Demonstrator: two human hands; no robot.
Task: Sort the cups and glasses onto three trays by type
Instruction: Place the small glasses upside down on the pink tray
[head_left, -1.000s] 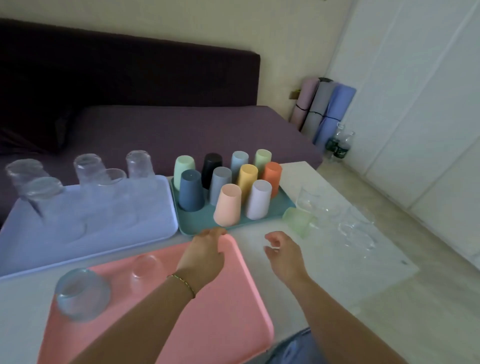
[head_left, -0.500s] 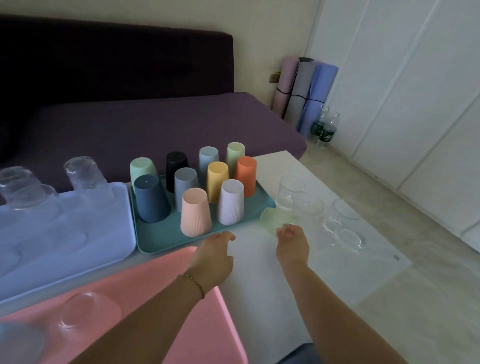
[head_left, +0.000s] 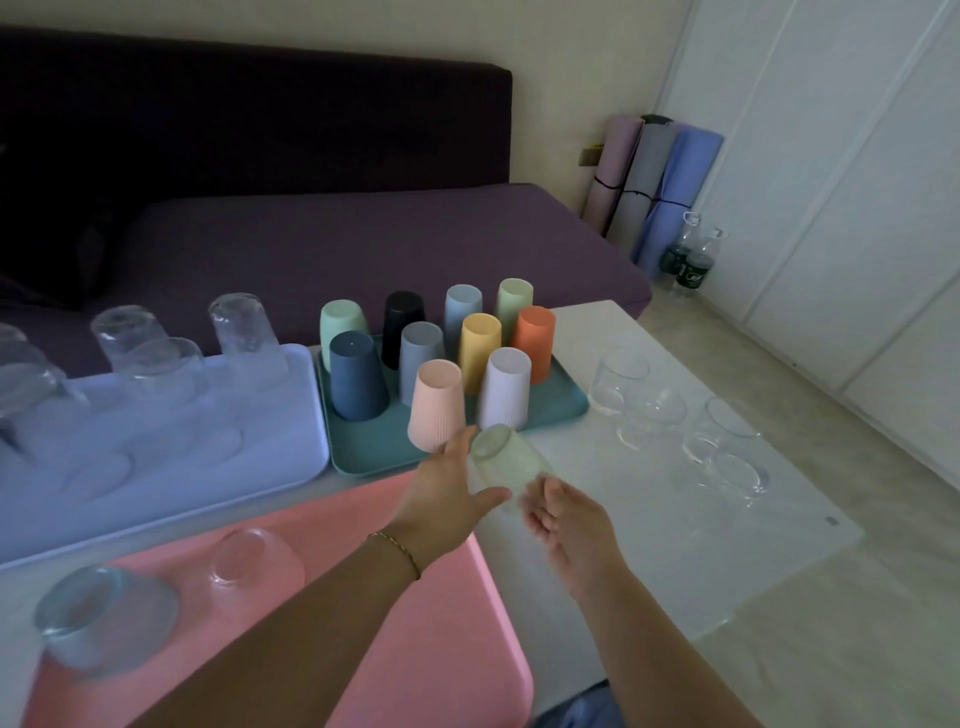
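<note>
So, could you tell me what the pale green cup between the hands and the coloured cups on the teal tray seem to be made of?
Pale green cup: probably frosted glass or translucent plastic; light shows dimly through its matte wall. Coloured cups: likely opaque matte plastic; flat colour, no glints, fine ribs on the front two.

The green glass (head_left: 501, 462) had been lying on the tabletop (head_left: 675, 545), right of the teal tray (head_left: 363, 457). The right hand (head_left: 571, 525) reached out and lifted it to the middle of the frame. The left hand (head_left: 447, 499) came up and took hold of it, thumb below and fingers along its side.
</note>
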